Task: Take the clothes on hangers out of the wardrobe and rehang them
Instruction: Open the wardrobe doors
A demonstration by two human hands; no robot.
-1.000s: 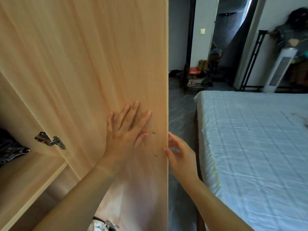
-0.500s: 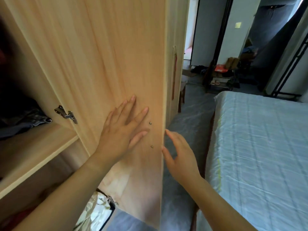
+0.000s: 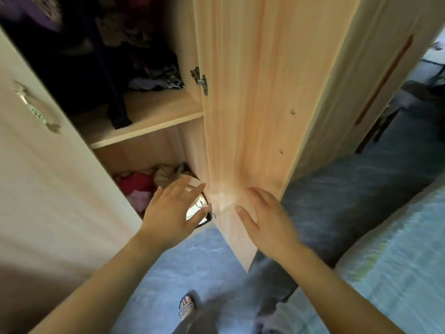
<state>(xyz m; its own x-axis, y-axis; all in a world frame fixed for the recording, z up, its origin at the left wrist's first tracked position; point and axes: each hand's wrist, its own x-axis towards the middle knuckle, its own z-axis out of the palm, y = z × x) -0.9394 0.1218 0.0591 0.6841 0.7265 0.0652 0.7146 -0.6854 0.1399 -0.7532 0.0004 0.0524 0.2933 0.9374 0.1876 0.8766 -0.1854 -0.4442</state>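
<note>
The wardrobe [image 3: 149,109] is standing open, both doors swung out. Dark clothes [image 3: 144,51] are hanging in its upper part, and a crumpled bundle [image 3: 156,81] is lying on the shelf [image 3: 154,116] beneath them. Below the shelf, red, pink and beige garments [image 3: 144,186] are lying piled in the bottom compartment. The left hand [image 3: 173,210] is reaching toward that pile, fingers spread wide, holding nothing. The right hand [image 3: 267,220] is hovering open, also spread and holding nothing, at the right door [image 3: 245,92].
</note>
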